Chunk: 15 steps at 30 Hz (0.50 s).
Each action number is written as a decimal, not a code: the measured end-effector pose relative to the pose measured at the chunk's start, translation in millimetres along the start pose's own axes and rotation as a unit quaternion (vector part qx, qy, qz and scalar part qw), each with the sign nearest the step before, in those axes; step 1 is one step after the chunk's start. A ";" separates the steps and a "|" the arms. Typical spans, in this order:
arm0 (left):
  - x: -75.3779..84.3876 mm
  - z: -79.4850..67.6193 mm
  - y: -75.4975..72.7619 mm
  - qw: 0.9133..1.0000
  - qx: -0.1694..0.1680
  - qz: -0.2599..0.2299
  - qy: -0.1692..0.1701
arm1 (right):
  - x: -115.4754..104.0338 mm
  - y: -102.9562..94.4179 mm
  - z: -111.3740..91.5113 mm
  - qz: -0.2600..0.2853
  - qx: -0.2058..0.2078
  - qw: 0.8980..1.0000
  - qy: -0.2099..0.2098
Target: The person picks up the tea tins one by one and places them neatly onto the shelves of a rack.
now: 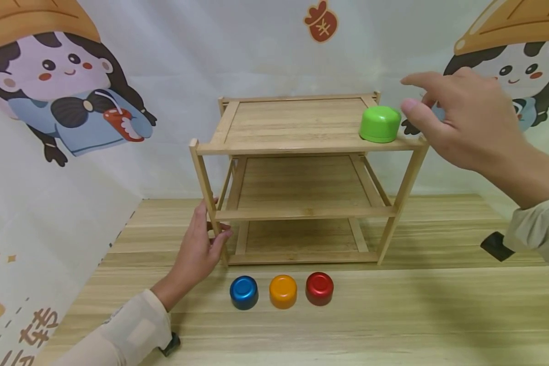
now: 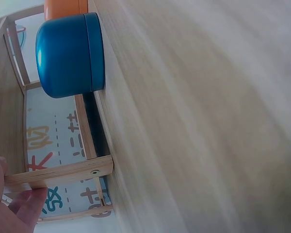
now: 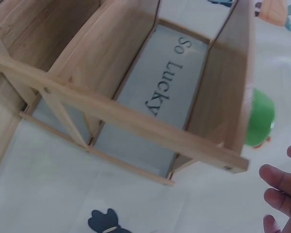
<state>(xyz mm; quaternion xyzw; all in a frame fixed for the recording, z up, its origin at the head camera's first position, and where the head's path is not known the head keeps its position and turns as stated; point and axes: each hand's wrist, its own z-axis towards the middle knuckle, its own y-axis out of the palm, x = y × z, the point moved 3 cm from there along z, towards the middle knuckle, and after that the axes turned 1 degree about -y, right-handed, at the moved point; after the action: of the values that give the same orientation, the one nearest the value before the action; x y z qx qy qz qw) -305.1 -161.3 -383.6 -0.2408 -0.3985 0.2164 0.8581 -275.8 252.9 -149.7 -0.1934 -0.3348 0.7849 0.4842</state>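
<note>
A three-tier wooden shelf rack [image 1: 308, 213] stands on the wooden surface. My left hand [image 1: 199, 244] grips its front left leg [image 2: 58, 174], thumb on one side and fingers on the other. On the top tier, at the front right corner, sits a green round canister [image 1: 379, 124]. Just right of it my right hand [image 1: 468, 119] hovers, fingers apart and holding nothing. Before the rack stand a blue canister [image 1: 244, 292], an orange canister [image 1: 282, 291] and a red canister [image 1: 319, 288] in a row. The right wrist view shows the rack's side and part of the green canister [image 3: 261, 119].
A white cloth with printed cartoon figures [image 1: 87, 112] hangs behind and at the sides. The rack's middle tier [image 1: 302, 183] and bottom tier [image 1: 302, 236] lie below the top one. Wood-grain tabletop [image 1: 347, 330] extends in front. Dark straps hang at both sleeves.
</note>
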 end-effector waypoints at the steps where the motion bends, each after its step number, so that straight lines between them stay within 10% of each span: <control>1: -0.1 -0.1 -0.1 1.000 0.000 0.000 0.000 | -1.9 -1.7 -1.6 0.002 0.010 1.000 -0.005; 15: 1.7 -0.4 -1.0 1.000 -0.008 0.005 -0.008 | -35.9 8.2 -36.9 0.060 0.022 0.996 -0.064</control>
<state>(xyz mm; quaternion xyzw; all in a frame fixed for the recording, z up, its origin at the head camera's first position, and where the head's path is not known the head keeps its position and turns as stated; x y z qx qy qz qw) -303.6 -161.2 -382.2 -0.2477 -0.4056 0.2197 0.8520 -241.4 231.0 -182.1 -0.1518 -0.3351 0.8303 0.4185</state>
